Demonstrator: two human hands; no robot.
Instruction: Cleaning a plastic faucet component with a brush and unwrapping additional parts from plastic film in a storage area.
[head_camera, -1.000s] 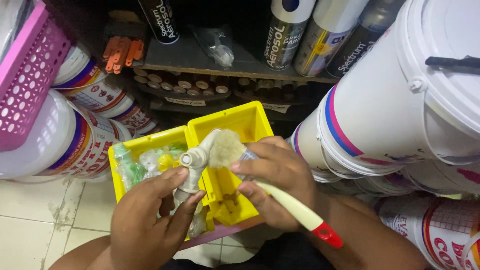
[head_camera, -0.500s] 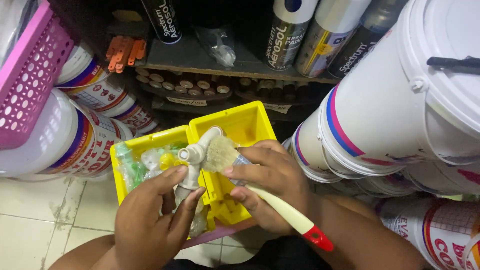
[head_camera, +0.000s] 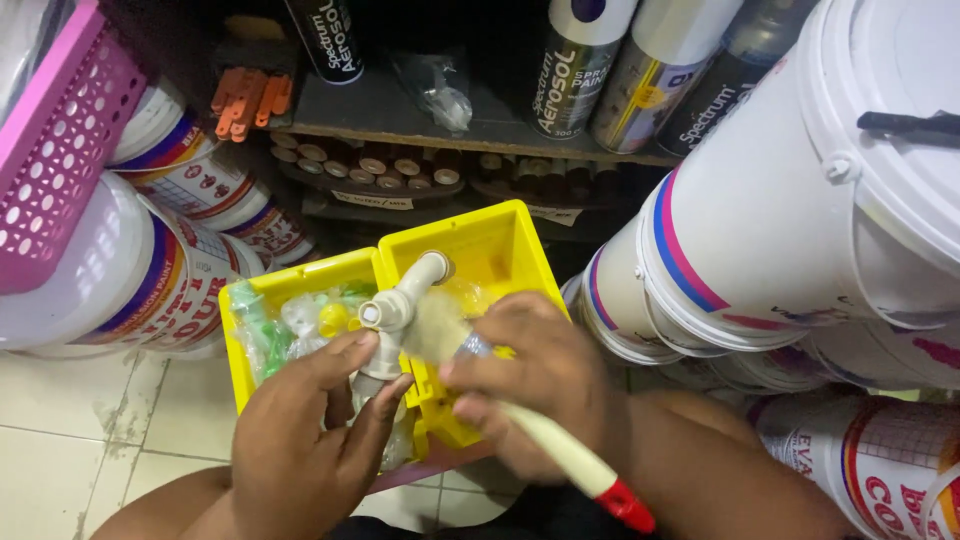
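**Tap held over yellow bin while brush works its side**

At the far left a pink basket (head_camera: 50, 150) hangs above stacked paint buckets (head_camera: 120, 290). The left hand (head_camera: 300, 440) is closed around the lower stem of a white plastic tap (head_camera: 392, 315), holding it upright over the yellow bin (head_camera: 500, 250), above the bin's middle divider. The tap looks light, rigid and smooth; the stem offers the firmest hold, as the spout would turn in the fingers. The right hand (head_camera: 535, 390) is closed on the metal collar of a paint brush (head_camera: 520, 420), bristles soft and pressed against the tap's right side. Large white buckets (head_camera: 780, 200) stand at the right.

Compared with half a second ago, the bristles have moved lower along the tap body and appear blurred; the left hand has not shifted.
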